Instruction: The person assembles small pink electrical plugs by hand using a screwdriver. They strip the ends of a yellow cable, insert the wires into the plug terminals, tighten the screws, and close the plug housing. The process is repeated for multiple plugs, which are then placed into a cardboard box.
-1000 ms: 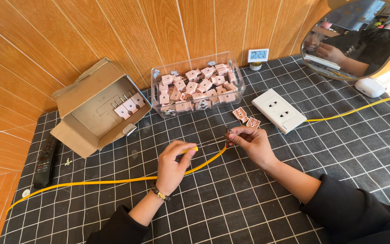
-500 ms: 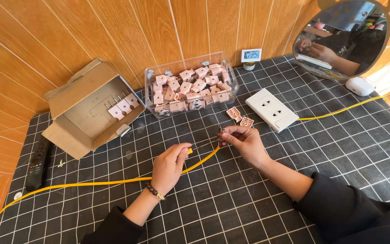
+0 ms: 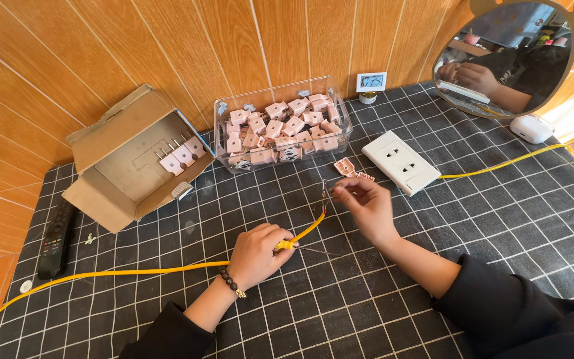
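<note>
Black tablecloth with a white grid point(image 3: 473, 266), backed by a wall of warm wooden planks point(image 3: 167, 40); at twelve o'clock a clear plastic tub point(image 3: 280, 126) heaped with pink plug parts; at ten o'clock an open cardboard box point(image 3: 124, 163) with a few more inside; at nine o'clock a dark remote control point(image 3: 54, 239); at one o'clock a white socket plate point(image 3: 400, 161), two loose pink parts point(image 3: 350, 169) just beside it, and farther out a round mirror point(image 3: 506, 56) and a small white device point(image 3: 531, 127); a tiny display point(image 3: 371, 82) against the wall. Near the centre, left hand point(image 3: 257, 252) closed around a yellow cable point(image 3: 121, 271), gripped just short of its stripped end; right hand point(image 3: 367, 206) at two o'clock from the left, thumb and forefinger pinched narrow on the thin bare wires point(image 3: 323, 199) rising from that end; cable trailing off toward eight o'clock across the cloth; a second yellow run point(image 3: 499, 163) leaving the socket plate toward three o'clock.
</note>
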